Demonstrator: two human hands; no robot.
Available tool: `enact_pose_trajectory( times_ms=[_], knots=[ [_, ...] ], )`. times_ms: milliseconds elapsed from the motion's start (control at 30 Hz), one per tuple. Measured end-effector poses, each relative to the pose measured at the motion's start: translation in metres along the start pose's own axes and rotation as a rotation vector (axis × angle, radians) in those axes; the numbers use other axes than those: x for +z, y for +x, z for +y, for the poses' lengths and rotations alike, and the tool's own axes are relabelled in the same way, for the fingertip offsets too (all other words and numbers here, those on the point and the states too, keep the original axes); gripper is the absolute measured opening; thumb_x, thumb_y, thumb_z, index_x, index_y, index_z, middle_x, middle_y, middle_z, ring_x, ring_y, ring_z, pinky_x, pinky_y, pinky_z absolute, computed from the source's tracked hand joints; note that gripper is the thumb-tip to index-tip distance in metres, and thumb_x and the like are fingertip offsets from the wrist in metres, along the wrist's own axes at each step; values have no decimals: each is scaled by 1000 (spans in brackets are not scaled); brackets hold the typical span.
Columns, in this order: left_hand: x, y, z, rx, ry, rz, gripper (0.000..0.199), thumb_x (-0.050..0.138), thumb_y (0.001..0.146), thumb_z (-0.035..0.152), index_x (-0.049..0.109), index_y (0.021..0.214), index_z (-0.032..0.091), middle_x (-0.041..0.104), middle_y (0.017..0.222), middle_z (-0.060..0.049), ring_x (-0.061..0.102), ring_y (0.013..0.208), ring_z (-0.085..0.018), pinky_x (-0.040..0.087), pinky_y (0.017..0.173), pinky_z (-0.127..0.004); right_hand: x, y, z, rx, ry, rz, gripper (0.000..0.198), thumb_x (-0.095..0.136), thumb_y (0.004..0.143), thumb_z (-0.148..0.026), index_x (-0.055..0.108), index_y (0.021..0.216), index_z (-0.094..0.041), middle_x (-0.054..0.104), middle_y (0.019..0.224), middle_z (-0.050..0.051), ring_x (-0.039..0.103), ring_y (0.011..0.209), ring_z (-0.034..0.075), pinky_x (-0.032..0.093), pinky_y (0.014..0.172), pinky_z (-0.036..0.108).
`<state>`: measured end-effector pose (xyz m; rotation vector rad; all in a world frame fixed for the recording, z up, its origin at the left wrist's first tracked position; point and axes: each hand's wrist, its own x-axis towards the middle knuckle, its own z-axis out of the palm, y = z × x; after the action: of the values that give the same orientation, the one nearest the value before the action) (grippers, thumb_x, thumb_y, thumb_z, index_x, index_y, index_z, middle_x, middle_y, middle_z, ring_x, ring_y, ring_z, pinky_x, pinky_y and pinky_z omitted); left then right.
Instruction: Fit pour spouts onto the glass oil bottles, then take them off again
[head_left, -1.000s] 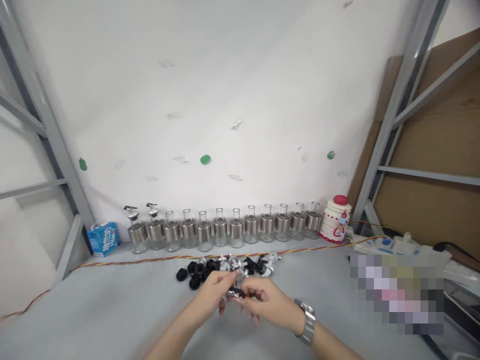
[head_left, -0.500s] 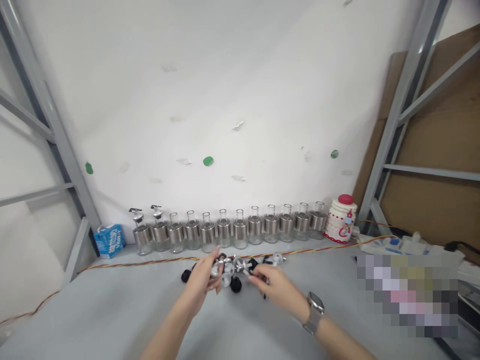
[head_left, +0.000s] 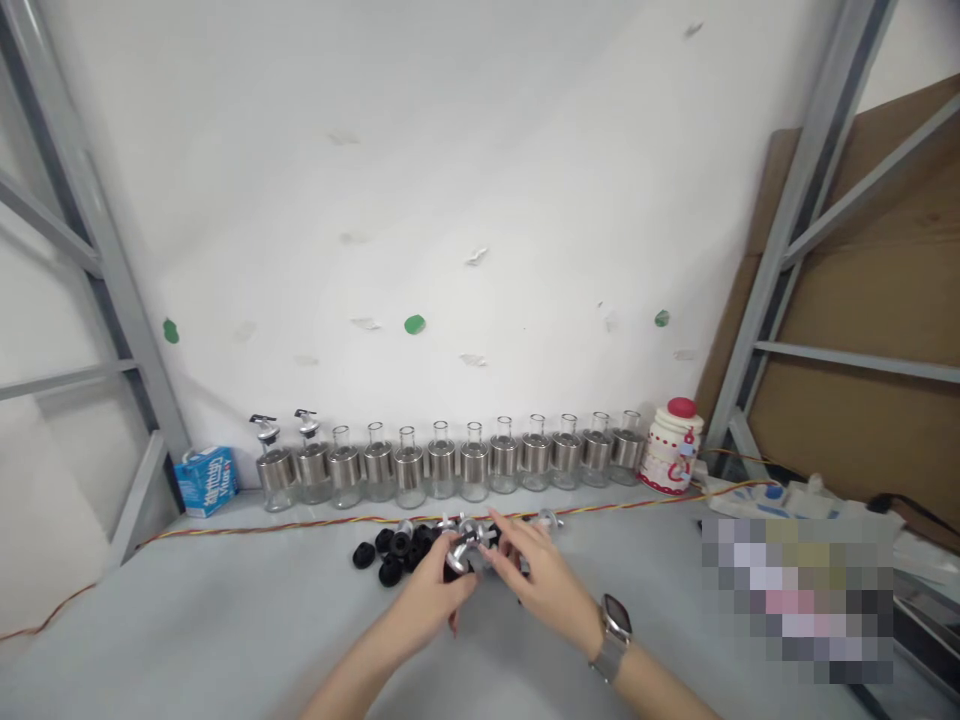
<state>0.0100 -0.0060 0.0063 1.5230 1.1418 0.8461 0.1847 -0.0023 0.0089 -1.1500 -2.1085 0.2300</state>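
Note:
My left hand [head_left: 435, 598] is closed around a silver pour spout [head_left: 461, 555] with a black lever, low over the table. My right hand [head_left: 538, 572], a watch on its wrist, meets it from the right. Its thumb and index finger lie around small silver parts at the spout, and what they grip is partly hidden. Black rubber stoppers [head_left: 391, 571] lie in a heap left of and behind my left hand. More silver spouts [head_left: 550, 519] lie behind my hands. Behind them stands a row of glass bottles [head_left: 474, 462] with steel bands; the two leftmost bottles [head_left: 275, 467] carry spouts.
A blue carton [head_left: 206, 482] stands at the row's left end, a white-and-red jar [head_left: 673, 445] at its right end. A twisted red-yellow wire [head_left: 300, 524] runs along the table before the bottles. Power strips and a blurred item [head_left: 799, 595] lie at the right.
My left hand has moved right and lower, uncovering the black stoppers. My right hand has come close to the spout in my left hand. The view has shifted slightly.

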Motion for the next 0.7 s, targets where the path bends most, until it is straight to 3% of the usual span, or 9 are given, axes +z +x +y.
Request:
enact_pose_trajectory(
  times_ms=[167, 267, 367, 533, 600, 700],
  knots=[
    [16, -5, -4, 126, 383, 133, 16, 47, 68, 17, 51, 83, 18, 59, 74, -1, 54, 68, -15, 38, 62, -24, 5, -7, -15, -146, -55, 6, 35, 48, 82, -34, 52, 112, -18, 62, 85, 6, 53, 78, 18, 37, 77, 33],
    [19, -7, -4, 129, 519, 182, 10, 46, 66, 13, 49, 74, 18, 58, 70, -1, 52, 65, -14, 36, 60, -23, 12, -6, -13, -177, -158, 46, 28, 47, 83, -32, 55, 104, -15, 62, 82, 7, 53, 74, 18, 37, 75, 34],
    [21, -6, -6, 115, 588, 220, 7, 43, 69, 13, 45, 72, 19, 56, 67, -1, 50, 62, -14, 34, 57, -23, 20, -5, -11, -207, -274, 114, 23, 43, 84, -30, 58, 87, -14, 61, 72, 7, 52, 67, 18, 37, 71, 34],
    [25, -6, -6, 175, 556, 246, 8, 40, 71, 13, 41, 75, 20, 55, 71, -1, 50, 65, -14, 34, 60, -23, 30, -6, -15, -291, -331, 204, 36, 27, 88, -20, 55, 66, -15, 57, 61, 8, 52, 62, 20, 37, 69, 37],
    [26, -8, -4, 196, 502, 244, 6, 39, 72, 14, 40, 74, 20, 53, 69, 0, 49, 64, -14, 34, 60, -23, 32, -7, -16, -177, -157, 200, 40, 25, 89, -26, 55, 65, -16, 58, 61, 9, 53, 63, 20, 38, 70, 38],
    [25, -11, 2, 210, 422, 241, 4, 39, 74, 19, 38, 71, 21, 48, 63, 3, 46, 59, -12, 33, 56, -21, 28, -4, -8, 142, 158, 176, 51, 16, 90, -36, 52, 60, -18, 56, 51, 6, 53, 48, 16, 41, 55, 30]
  ],
)
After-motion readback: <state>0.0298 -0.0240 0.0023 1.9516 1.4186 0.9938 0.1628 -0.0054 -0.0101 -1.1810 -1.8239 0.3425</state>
